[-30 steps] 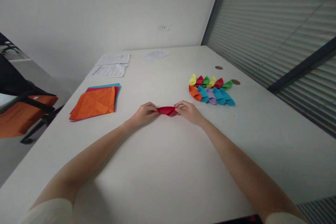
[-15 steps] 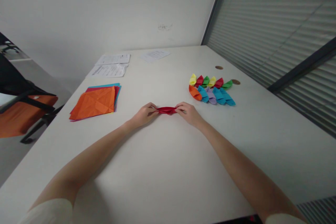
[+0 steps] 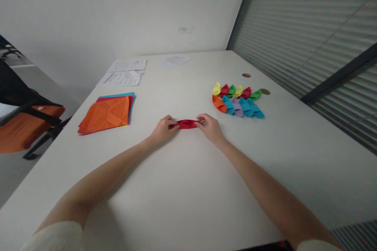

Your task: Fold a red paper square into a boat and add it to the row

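- While the left hand (image 3: 164, 129) pinches one end of the red paper (image 3: 187, 124), the right hand (image 3: 211, 128) pinches its other end.
- The red paper is between both hands, right at the white surface (image 3: 188, 188).
- Colourful folded pieces (image 3: 246, 106) lie near the right hand, in two rows.

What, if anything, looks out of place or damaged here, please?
Two small things: the orange sheet topping the paper pile is creased and askew, exposing other colours beneath, and dark marks smudge the white wall. The held red paper shows no visible tear.
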`<state>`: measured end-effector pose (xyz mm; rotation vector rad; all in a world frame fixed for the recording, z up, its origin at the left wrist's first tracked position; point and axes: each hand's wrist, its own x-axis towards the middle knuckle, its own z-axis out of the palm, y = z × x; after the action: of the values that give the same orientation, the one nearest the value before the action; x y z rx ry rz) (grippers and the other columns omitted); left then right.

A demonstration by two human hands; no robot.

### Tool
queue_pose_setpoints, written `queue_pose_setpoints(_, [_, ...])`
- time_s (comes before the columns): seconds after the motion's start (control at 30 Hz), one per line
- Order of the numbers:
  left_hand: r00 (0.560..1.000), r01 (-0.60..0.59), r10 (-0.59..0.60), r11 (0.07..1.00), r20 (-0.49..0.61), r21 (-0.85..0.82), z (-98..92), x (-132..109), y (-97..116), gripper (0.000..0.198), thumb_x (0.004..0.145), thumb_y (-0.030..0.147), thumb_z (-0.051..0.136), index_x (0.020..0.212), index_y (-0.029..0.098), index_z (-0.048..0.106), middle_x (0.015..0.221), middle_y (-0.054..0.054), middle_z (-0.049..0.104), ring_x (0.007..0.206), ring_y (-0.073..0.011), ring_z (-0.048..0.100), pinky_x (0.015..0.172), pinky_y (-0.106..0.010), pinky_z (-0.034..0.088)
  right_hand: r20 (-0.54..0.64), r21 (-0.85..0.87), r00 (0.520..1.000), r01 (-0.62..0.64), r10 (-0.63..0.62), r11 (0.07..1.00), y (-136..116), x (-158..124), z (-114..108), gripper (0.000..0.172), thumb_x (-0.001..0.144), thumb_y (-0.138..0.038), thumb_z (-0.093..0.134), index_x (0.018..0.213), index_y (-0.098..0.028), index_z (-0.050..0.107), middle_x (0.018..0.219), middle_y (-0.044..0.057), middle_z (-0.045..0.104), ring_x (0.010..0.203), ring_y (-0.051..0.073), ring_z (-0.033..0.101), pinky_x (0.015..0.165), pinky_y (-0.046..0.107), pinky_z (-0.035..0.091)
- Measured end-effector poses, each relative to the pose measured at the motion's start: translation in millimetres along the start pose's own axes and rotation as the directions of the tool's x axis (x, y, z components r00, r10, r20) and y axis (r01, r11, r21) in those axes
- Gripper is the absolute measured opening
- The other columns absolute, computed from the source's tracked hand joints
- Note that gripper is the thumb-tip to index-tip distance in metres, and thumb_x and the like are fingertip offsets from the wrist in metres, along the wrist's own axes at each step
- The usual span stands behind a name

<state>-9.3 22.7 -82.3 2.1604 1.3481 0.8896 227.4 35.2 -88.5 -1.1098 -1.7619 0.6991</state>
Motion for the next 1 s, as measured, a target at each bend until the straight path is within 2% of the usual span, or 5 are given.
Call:
queue_pose_setpoints(0.13, [0.997, -0.02, 0.017, 0.999, -0.073, -0.045, -0.4, 0, 3, 0.011, 0.083, 0.026, 0.063, 0.083, 0.018, 0.07, 0.084, -0.004, 0.059, 0.074, -0.0146, 0.056, 0.07, -0.028, 0.046, -0.025, 0.107, 0.998, -0.063, 0.066, 0.992, 5, 0, 4, 0.025, 0.077, -0.032, 0.068, 0.097, -0.018, 0.066, 0.08, 0.004, 0.065, 0.068, 0.015, 0.062, 0.064, 0.029, 0.053])
queue_pose_setpoints(0.27, [0.995, 0.0, -0.03, 0.954, -0.096, -0.3, 1.3, 1, 4, 0.021, 0.079, 0.029, 0.068, 0.094, 0.018, 0.059, 0.091, -0.003, 0.06, 0.073, -0.0119, 0.059, 0.067, -0.026, 0.047, -0.048, 0.224, 0.992, -0.103, 0.116, 0.969, 8, 2, 4, 0.03, 0.073, -0.037, 0.071, 0.097, -0.018, 0.067, 0.082, 0.004, 0.066, 0.07, 0.015, 0.063, 0.067, 0.03, 0.055])
queue_pose_setpoints(0.43, [0.986, 0.159, -0.156, 0.834, 0.051, -0.528, 0.4, 4, 2, 0.047, 0.075, 0.034, 0.072, 0.116, 0.017, 0.056, 0.103, -0.011, 0.069, 0.08, -0.0176, 0.066, 0.073, -0.032, 0.052, -0.029, 0.332, 0.978, -0.187, 0.209, 0.924, 3, 4, 5, 0.035, 0.068, -0.039, 0.075, 0.094, -0.018, 0.067, 0.082, 0.004, 0.068, 0.072, 0.016, 0.065, 0.069, 0.03, 0.055])
queue_pose_setpoints(0.73, [0.965, 0.209, -0.261, 0.812, -0.02, -0.544, -2.1, 8, 1, 0.031, 0.072, 0.024, 0.071, 0.101, 0.013, 0.071, 0.102, -0.014, 0.073, 0.092, -0.0247, 0.067, 0.085, -0.039, 0.051, 0.227, 0.403, 0.909, -0.415, 0.35, 0.815, -9, 15, 14, 0.038, 0.068, -0.043, 0.076, 0.09, -0.013, 0.07, 0.065, 0.004, 0.069, 0.055, 0.013, 0.062, 0.053, 0.026, 0.053])
queue_pose_setpoints(1.0, [0.953, 0.24, -0.303, 0.721, 0.016, -0.65, 0.7, 10, 1, 0.026, 0.072, 0.026, 0.071, 0.094, 0.011, 0.069, 0.085, -0.011, 0.073, 0.071, -0.0195, 0.067, 0.072, -0.036, 0.054, 0.123, 0.446, 0.942, -0.334, 0.312, 0.831, -13, 24, 35, 0.032, 0.07, -0.043, 0.069, 0.084, -0.016, 0.065, 0.065, 0.002, 0.068, 0.053, 0.012, 0.062, 0.051, 0.023, 0.053])
